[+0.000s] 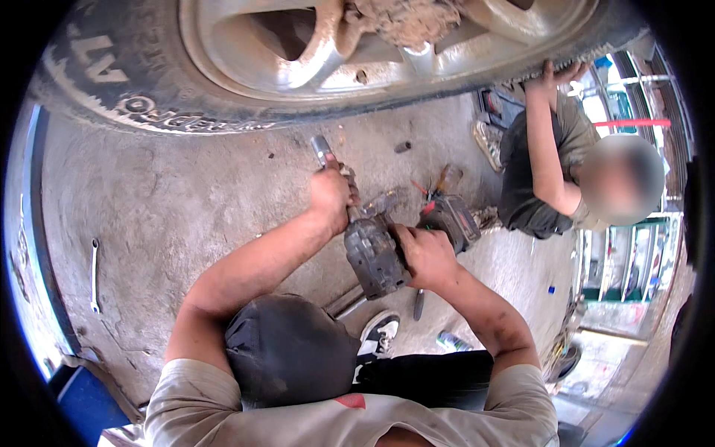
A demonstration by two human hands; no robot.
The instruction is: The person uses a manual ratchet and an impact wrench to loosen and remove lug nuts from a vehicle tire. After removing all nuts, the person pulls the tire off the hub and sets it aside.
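Slanting toward tire [216, 112], impact wrench [372, 253]

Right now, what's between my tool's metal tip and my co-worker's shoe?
The head view shows a small dark cylinder on the floor between the metal tip and that shoe.

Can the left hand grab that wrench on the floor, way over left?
Probably not right now: the left hand is wrapped around the socket bar on the power tool, and the wrench lies well off to the left.
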